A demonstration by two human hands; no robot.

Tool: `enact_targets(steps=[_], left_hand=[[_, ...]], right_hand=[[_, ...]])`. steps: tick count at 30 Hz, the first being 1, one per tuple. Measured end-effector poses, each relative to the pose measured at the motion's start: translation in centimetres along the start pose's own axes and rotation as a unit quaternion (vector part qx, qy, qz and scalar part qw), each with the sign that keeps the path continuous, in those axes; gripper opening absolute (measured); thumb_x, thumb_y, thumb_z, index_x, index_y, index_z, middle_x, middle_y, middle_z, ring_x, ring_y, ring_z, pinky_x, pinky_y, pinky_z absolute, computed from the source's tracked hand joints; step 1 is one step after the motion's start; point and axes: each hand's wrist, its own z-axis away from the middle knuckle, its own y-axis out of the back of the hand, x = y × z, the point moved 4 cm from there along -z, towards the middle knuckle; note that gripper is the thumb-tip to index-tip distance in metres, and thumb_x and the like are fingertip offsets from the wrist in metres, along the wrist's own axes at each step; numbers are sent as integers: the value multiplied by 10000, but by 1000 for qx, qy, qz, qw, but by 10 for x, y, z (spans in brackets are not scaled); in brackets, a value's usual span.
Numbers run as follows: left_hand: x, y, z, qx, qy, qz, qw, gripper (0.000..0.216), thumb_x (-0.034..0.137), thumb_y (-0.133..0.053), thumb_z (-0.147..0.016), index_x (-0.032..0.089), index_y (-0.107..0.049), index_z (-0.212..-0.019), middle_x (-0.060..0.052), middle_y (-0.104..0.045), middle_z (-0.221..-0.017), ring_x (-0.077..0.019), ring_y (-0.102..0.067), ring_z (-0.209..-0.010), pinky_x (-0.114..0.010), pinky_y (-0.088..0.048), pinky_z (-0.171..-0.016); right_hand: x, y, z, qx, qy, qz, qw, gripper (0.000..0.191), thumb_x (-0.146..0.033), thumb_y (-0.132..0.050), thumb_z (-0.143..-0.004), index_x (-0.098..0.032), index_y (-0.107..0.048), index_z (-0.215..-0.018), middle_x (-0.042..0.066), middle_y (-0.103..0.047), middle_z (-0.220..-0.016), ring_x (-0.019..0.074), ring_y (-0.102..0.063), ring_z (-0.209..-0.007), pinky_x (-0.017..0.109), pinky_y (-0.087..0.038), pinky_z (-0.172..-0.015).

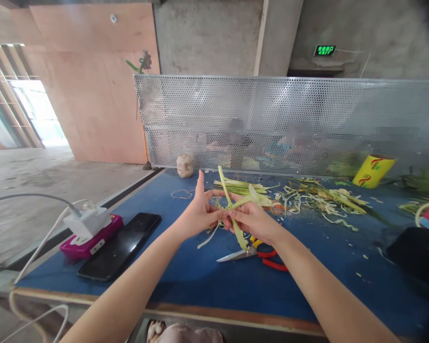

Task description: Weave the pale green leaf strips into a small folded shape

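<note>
so the left hand (197, 216) and right hand (255, 223) are right up close, both pinching some green strips (223, 181) between thumb and fingers above the desk (186, 278), scissors (236, 256) lying just below, leafy pile (243, 185) behind them

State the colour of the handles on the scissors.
The handles are red, with yellow toward the blades; the head view shows this best.

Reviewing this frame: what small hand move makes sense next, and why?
Perhaps fold the far end of the pale green strip back over the crossing: the left hand and right hand pinch the strips where they meet, and that end juts out free.
</note>
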Motion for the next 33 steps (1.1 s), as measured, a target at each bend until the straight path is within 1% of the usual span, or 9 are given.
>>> enact_targets(steps=[3,6,9,13,16,19,23,28,33], left_hand=[[1,2,1,14,-5,-10,1000,1095,142,-598,-697,420,299,-1259,-172,-396,-1303,-62,-588,-508,-168,-378,-352],[1,3,0,23,9,-32,999,1056,153,-610,-692,400,210,-1310,-164,-436,-1265,-65,-584,-482,-172,-379,-340],[0,8,0,64,14,-54,996,1007,195,-657,-663,311,53,-1367,-143,-539,-1122,-105,-602,-507,-189,-401,-354],[-3,10,-1,92,5,-77,993,960,189,-664,-662,266,-28,-1377,-32,-611,-808,-147,-617,-573,-219,-460,-427],[-5,7,-1,80,17,-97,992,956,149,-641,-678,252,-2,-1382,6,-609,-688,-149,-612,-590,-216,-463,-442],[-4,3,0,72,48,-89,992,1002,111,-634,-674,197,73,-1378,27,-602,-608,-143,-599,-551,-208,-449,-423],[-1,-1,2,52,64,-62,995,1025,98,-640,-667,140,105,-1370,33,-604,-579,-133,-592,-536,-205,-443,-430],[0,0,3,14,77,-61,995,992,164,-656,-672,62,43,-1368,-16,-634,-611,-135,-584,-523,-231,-440,-447],[-1,-2,5,-4,101,-44,994,926,177,-666,-667,45,-63,-1358,-17,-638,-608,-111,-564,-495,-227,-445,-461]], right_hand=[[-1,-1,0,-14,1,34,999,262,-387,-568,-759,-168,-618,-894,14,-604,-685,89,-513,-559,218,-415,-504],[-3,0,-1,-12,25,56,998,237,-353,-564,-765,-173,-621,-908,-7,-598,-656,51,-422,-452,198,-367,-437],[-5,8,-2,45,51,69,995,253,-325,-560,-766,-180,-600,-971,-35,-556,-570,48,-377,-403,194,-329,-385],[-7,15,-2,112,54,128,984,251,-281,-606,-725,-181,-565,-951,-35,-551,-563,80,-476,-464,203,-354,-401],[-8,15,-2,110,48,176,977,212,-254,-618,-713,-184,-550,-902,-33,-547,-568,96,-519,-509,207,-366,-426],[-8,15,-2,105,38,204,973,136,-295,-575,-750,-181,-541,-816,-39,-532,-528,82,-476,-444,202,-342,-402],[-10,19,-3,105,25,198,974,151,-325,-523,-783,-176,-524,-800,-37,-554,-525,58,-412,-374,189,-317,-368],[-11,23,-3,124,46,132,982,139,-299,-541,-772,-163,-539,-802,-31,-555,-526,60,-446,-422,171,-308,-371],[-10,24,-3,151,57,88,983,183,-329,-581,-746,-158,-549,-804,-36,-539,-521,62,-459,-438,173,-307,-373]])
